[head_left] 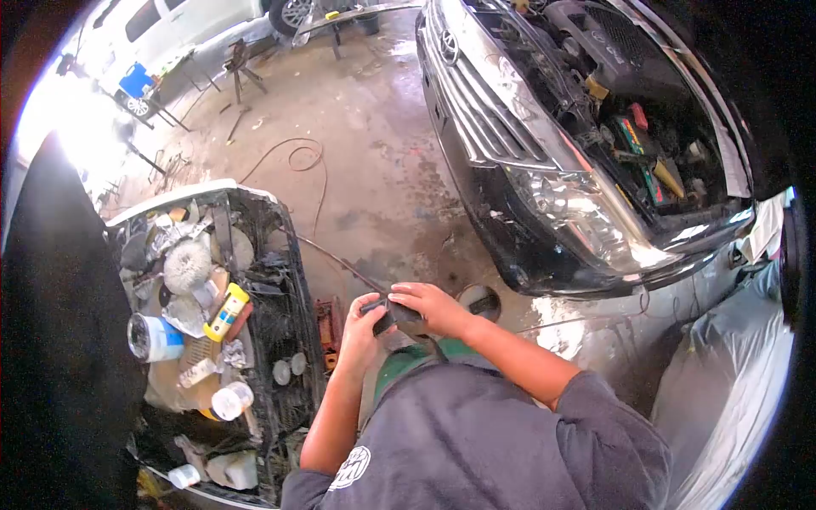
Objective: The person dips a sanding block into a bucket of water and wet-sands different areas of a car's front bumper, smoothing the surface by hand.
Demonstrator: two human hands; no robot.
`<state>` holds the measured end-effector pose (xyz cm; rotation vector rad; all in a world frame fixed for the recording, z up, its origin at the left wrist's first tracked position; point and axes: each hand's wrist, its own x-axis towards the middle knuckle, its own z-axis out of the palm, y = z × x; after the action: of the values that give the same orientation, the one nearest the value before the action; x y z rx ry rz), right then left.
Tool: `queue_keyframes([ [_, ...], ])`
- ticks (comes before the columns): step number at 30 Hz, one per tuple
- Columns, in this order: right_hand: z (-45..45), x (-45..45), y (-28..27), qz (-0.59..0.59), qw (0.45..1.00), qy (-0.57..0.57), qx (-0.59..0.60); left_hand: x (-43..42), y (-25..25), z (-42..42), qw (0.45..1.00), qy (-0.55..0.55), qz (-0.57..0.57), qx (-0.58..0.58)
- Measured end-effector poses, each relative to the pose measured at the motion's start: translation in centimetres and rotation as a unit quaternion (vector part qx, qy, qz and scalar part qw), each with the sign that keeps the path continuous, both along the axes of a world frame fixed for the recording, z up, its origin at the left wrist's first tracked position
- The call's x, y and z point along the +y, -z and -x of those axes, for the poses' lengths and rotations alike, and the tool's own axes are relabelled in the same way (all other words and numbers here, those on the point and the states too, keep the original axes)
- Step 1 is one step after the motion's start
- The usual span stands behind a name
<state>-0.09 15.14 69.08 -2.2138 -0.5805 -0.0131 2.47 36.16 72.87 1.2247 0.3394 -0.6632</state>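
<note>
In the head view, my left hand [361, 325] and my right hand [429, 306] are close together in front of my waist. Between them is a small black flat piece [386, 323], perhaps sandpaper, though its kind is not clear. My left thumb and fingers pinch one side of it. The fingers of my right hand lie over its other side and hide part of it. Left of my hands is an upturned bumper-like tray [289, 255] loaded with supplies. To the right stands a dark car [501, 93] with its hood up.
The tray carries a fluffy white polishing pad [187, 266], a yellow bottle [227, 312], a white tub [155, 337] and a tape-like white roll [231, 400]. A hose [336, 255] runs across the wet floor. Grey sheeting [722, 365] hangs at right; a white vehicle [178, 34] stands behind.
</note>
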Motion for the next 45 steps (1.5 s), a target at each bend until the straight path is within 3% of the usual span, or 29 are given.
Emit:
queue_keyframes([
  [3,-2.2,1.3,-0.3,-0.143,0.983,0.046,0.103,2.0,-0.7,-2.2,1.000,0.025,-0.006,-0.016],
  [4,-3.3,1.4,0.1,-0.129,0.986,0.081,0.073,2.5,0.4,-3.4,0.996,0.082,-0.037,-0.029],
  [5,-3.7,1.3,0.3,-0.247,0.929,0.129,0.242,2.8,0.9,-4.2,0.993,0.092,-0.039,-0.065],
  [7,-4.8,0.6,-0.4,-0.413,0.806,0.188,0.379,1.6,0.1,-6.0,0.984,0.111,-0.046,-0.134],
  [10,-6.6,-1.4,-0.7,-0.403,0.805,0.172,0.400,-0.2,-0.6,-9.7,0.964,0.184,-0.139,-0.135],
  [15,-10.1,-5.0,-0.7,-0.478,0.734,0.241,0.418,-5.1,-0.8,-16.8,0.935,0.252,-0.218,-0.122],
  [17,-11.9,-7.1,0.3,-0.504,0.702,0.290,0.410,-7.2,0.7,-19.6,0.939,0.261,-0.195,-0.110],
  [20,-14.3,-10.5,0.4,-0.528,0.721,0.248,0.373,-11.9,-0.6,-23.5,0.936,0.284,-0.189,-0.083],
  [23,-16.0,-12.9,0.9,-0.561,0.712,0.277,0.320,-15.9,-1.6,-28.1,0.881,0.406,-0.243,-0.009],
  [28,-14.7,-18.3,-1.5,-0.584,0.674,0.303,0.335,-23.3,-1.2,-32.0,0.823,0.541,-0.163,-0.056],
  [31,-11.7,-19.3,-3.0,-0.661,0.618,0.306,0.297,-28.5,-1.7,-31.7,0.730,0.666,-0.137,-0.072],
  [32,-11.1,-18.4,-1.0,-0.670,0.600,0.344,0.269,-30.0,-1.7,-31.3,0.688,0.710,-0.134,-0.074],
  [35,-8.4,-16.5,-0.6,-0.773,0.445,0.425,0.153,-34.7,0.3,-30.3,0.563,0.796,-0.163,-0.148],
  [38,-5.7,-12.6,3.3,-0.767,0.277,0.577,0.042,-39.2,0.4,-28.4,0.417,0.807,-0.048,-0.416],
  [40,-5.0,-9.5,6.7,-0.754,0.159,0.636,-0.043,-43.5,-4.4,-24.8,0.273,0.825,0.000,-0.495],
  [43,-6.7,-7.5,10.2,-0.674,0.179,0.713,-0.079,-49.8,-8.3,-19.2,0.097,0.788,0.150,-0.589],
  [45,-9.2,-8.4,11.7,-0.577,0.182,0.788,-0.114,-52.7,-8.9,-16.2,0.037,0.753,0.229,-0.615],
])
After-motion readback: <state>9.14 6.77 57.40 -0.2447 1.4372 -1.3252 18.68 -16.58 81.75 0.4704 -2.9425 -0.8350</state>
